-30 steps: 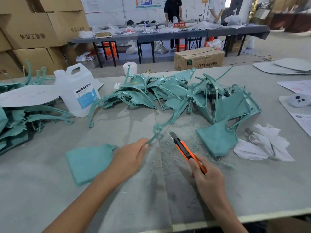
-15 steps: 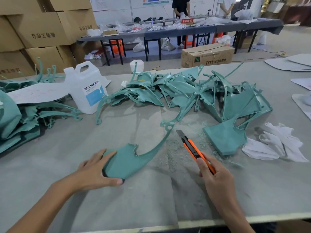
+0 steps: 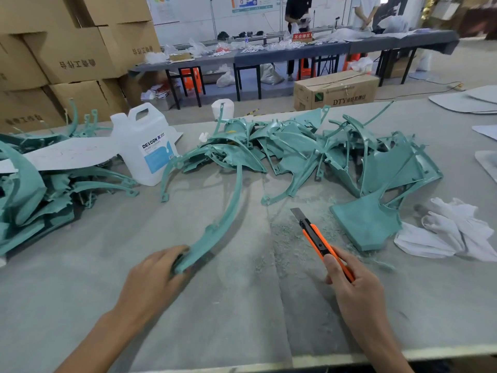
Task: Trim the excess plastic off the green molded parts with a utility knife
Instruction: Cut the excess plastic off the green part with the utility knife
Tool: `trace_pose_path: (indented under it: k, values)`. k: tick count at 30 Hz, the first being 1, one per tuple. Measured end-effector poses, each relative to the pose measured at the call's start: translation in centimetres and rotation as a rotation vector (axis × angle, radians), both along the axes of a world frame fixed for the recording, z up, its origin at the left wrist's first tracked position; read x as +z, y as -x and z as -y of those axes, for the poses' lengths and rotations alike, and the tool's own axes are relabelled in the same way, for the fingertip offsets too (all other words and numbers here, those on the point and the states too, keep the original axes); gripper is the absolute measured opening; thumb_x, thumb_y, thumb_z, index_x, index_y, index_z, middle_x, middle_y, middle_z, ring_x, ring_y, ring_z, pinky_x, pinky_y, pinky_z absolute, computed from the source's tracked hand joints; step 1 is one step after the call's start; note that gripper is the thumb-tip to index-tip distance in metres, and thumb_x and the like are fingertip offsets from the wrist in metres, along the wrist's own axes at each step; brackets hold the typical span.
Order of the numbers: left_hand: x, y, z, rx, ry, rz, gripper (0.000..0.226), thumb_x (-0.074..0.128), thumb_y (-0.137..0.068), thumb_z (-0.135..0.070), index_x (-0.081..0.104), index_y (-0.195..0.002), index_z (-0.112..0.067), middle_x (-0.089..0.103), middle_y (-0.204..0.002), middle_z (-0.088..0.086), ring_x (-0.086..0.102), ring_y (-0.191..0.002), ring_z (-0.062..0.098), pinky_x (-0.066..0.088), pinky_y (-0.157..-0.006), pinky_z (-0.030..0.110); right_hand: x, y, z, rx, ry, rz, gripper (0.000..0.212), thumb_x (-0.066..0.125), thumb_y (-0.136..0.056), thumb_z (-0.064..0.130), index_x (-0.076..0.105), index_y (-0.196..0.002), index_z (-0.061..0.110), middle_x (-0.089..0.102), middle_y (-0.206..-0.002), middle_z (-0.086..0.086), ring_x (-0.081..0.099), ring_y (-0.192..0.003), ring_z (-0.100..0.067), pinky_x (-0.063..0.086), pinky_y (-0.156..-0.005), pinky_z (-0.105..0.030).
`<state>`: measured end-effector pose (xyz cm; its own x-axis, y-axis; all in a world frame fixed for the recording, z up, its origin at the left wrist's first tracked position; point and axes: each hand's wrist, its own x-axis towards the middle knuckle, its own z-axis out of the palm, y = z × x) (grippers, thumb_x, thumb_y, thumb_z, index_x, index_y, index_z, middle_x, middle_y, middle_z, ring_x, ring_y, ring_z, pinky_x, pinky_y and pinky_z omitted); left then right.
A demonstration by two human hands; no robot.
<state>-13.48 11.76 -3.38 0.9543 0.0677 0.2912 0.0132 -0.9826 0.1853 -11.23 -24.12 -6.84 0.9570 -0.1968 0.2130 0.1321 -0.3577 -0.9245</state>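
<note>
Your left hand [image 3: 153, 278] is gripping the near end of the part [image 3: 228, 211], which is on edge on the table [image 3: 242, 327]. Your right hand [image 3: 355, 289] is clasping the knife [image 3: 314, 235], blade out, apart from it. Be bracing firmly and slicing away from that grip.

White DEXCON jug [image 3: 146, 149] sits on the grey surface [image 3: 80, 292] toward the back left, handle up, blue-and-white label facing the camera. A pale sheet of card [image 3: 70, 154] lies right beside it on the left. Over on the right there's a crumpled pile of white gloves [image 3: 451, 232], plus more grey sheets [image 3: 465, 100] at the far edge. Behind the surface: stacked cardboard boxes [image 3: 67, 57] on the left, a DTY box [image 3: 336, 90] on the floor, a row of dark cluttered tables [image 3: 295, 53] with orange stools [image 3: 192, 76] underneath, and two people [image 3: 298, 9] standing behind them.
</note>
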Motion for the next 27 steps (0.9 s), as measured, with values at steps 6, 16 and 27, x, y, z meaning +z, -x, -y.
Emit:
trace_pose_path:
  k: [6,16,27]
  values:
    - [0.9,-0.4,2.6,-0.123,0.457,0.054,0.01,0.054,-0.1,-0.038,0.064,-0.104,-0.04,0.066,-0.087,-0.014,0.062,-0.082,0.006,0.04,-0.069,0.011,0.7,0.6,0.1,0.075,-0.016,-0.02,0.036,0.056,-0.082,0.058,0.068,-0.114,0.046,0.069,-0.069,0.007,0.057,-0.053,-0.004,0.041,-0.052,-0.013]
    - [4.6,2.3,6.5,-0.231,0.475,-0.035,0.021,0.041,-0.095,-0.051,0.049,-0.079,-0.062,0.039,-0.054,-0.013,0.037,-0.053,0.009,0.032,-0.053,0.02,5.3,5.8,-4.8,0.289,-0.068,0.111,0.037,0.065,-0.071,0.068,0.068,-0.107,0.058,0.071,-0.07,0.01,0.066,-0.06,-0.004,0.053,-0.062,-0.016]
    - [6.6,4.0,5.7,-0.283,0.57,-0.012,0.034,0.046,-0.097,-0.06,0.06,-0.085,-0.032,0.043,-0.061,-0.016,0.038,-0.056,0.001,0.035,-0.054,0.023,7.5,3.8,-3.7,0.324,0.057,0.154,0.037,0.059,-0.076,0.076,0.066,-0.111,0.062,0.056,-0.056,0.015,0.043,-0.049,0.005,0.038,-0.046,-0.014]
